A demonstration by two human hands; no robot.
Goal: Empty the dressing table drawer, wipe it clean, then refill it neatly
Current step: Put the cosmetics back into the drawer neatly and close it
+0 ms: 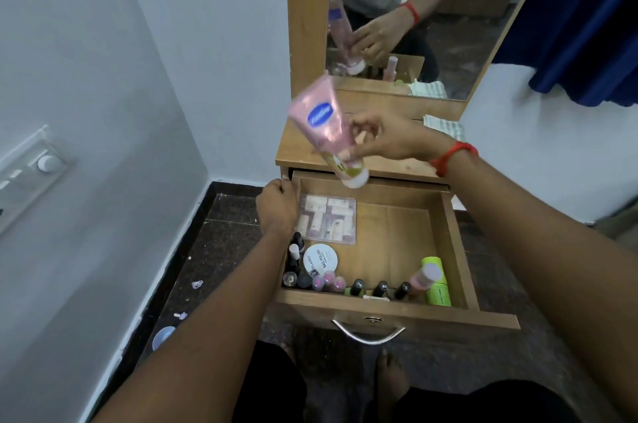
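The wooden drawer (pixel 455 250) of the dressing table stands pulled out below me. My right hand (pixel 383 137) grips a pink tube (pixel 319 118) with a white cap, held cap-down above the drawer's back edge. My left hand (pixel 278 206) grips the drawer's left wall near the back. Inside lie a clear pouch of small tubes (pixel 328 218), a round white nail-polish tin (pixel 320 259), several nail polish bottles (pixel 357 286) along the front, and a lime-green container (pixel 436 284) with a pink bottle (pixel 428 275) on it.
A striped cloth (pixel 443 127) lies on the tabletop (pixel 303 146) under the mirror (pixel 448 25). A white wall stands to the left, a blue curtain (pixel 583 25) at upper right. Small items lie on the dark floor (pixel 214 232) at left. My feet are below the drawer handle (pixel 367 334).
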